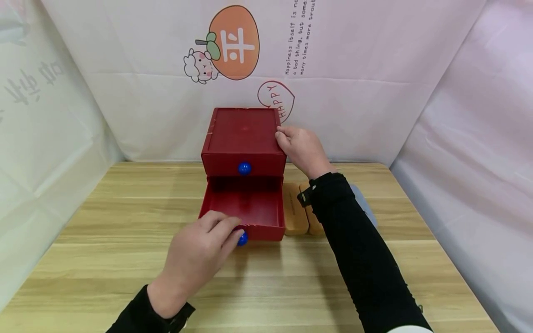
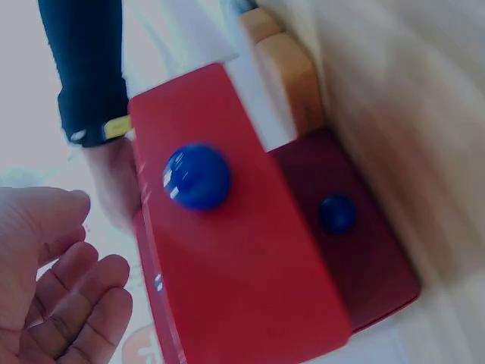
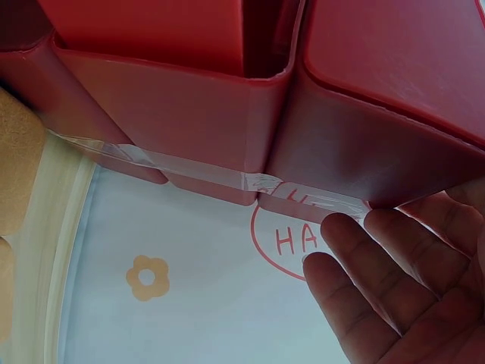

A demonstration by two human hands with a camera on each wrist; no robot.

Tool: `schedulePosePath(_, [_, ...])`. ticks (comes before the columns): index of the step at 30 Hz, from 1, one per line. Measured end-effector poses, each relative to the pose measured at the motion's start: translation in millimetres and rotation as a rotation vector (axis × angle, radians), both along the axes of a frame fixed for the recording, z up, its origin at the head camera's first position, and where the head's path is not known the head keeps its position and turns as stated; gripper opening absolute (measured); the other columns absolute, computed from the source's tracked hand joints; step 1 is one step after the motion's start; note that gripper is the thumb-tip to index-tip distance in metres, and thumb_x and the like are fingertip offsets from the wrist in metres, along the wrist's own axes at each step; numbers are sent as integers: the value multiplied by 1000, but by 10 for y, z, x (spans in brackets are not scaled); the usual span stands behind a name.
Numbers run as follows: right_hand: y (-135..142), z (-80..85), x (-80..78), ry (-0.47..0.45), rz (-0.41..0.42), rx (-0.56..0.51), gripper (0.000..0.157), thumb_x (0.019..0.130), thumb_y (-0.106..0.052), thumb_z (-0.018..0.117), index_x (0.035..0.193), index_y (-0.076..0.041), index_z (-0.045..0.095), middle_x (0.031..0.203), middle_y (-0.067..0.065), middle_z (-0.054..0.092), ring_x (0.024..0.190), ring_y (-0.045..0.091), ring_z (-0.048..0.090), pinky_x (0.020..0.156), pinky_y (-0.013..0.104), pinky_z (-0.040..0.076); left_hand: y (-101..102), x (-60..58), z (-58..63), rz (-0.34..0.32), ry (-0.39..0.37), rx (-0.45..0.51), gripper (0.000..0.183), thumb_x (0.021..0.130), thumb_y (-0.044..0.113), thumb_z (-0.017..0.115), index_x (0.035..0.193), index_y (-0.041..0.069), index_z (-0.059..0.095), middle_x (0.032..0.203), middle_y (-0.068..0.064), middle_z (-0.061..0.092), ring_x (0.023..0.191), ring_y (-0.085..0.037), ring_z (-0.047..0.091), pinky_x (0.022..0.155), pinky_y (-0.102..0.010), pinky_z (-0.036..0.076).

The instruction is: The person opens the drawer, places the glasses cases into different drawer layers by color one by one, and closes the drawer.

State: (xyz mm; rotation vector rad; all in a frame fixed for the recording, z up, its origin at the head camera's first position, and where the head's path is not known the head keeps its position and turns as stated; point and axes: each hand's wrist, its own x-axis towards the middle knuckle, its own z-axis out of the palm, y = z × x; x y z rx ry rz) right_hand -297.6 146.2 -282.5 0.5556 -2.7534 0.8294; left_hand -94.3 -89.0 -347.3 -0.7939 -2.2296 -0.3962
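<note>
One red cabinet (image 1: 245, 132) of three tiers stands upright on the wooden table (image 1: 125, 231), its front toward the person; the long axis of each drawer front runs side to side. One open drawer (image 1: 250, 206), the middle one, juts from the cabinet toward the person. Three blue knobs count across the views: the head view gives the upper knob (image 1: 244, 168) and the open drawer's knob (image 1: 242, 239), while only the left wrist view adds the lowest knob (image 2: 337, 214). Two tan blocks (image 1: 295, 212) and one grey-blue item (image 1: 365, 206) lie right of the cabinet.

The left hand (image 1: 193, 254) is in front of the cabinet, fingers loosely bent side by side, near the open drawer's knob but apart from it. The right hand (image 1: 305, 150) touches the cabinet's upper right edge, fingers nearly straight and slightly spread; its thumb's pressure I cannot tell. Only the right wrist view shows clear tape (image 3: 204, 171) across the cabinet's side.
</note>
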Motion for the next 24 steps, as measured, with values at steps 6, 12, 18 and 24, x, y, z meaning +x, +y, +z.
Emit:
schedulePosePath(6, [1, 14, 3, 20, 9, -3, 51, 101, -45, 38, 140, -17, 56, 139, 1, 58, 124, 18, 52, 103, 38, 45, -107, -146, 196, 16, 140, 81, 27, 89, 27, 69, 107, 6, 72, 91, -9, 70, 74, -19, 67, 60, -33, 57])
schedulePosePath(12, [-3, -1, 20, 18, 14, -10, 50, 101, -44, 39, 140, -17, 56, 139, 1, 58, 123, 18, 53, 101, 39, 46, -248, -356, 319, 61, 196, 149, 32, 91, 28, 65, 113, 5, 71, 95, -12, 71, 75, -23, 66, 48, -34, 52])
schedulePosePath(18, [12, -12, 28, 19, 11, -13, 50, 101, -44, 39, 140, -17, 56, 140, 0, 57, 123, 17, 53, 101, 37, 46, -400, -636, 440, 147, 117, 187, 41, 93, 30, 63, 127, 7, 65, 117, -12, 69, 96, -27, 66, 51, -38, 53])
schedulePosePath(24, [33, -17, 27, 11, 13, -21, 50, 101, -44, 39, 140, -18, 56, 139, 1, 58, 123, 17, 53, 99, 37, 47, -510, -918, 541, 198, -28, 206, 46, 98, 34, 53, 135, 8, 59, 131, -14, 62, 118, -28, 59, 74, -48, 57])
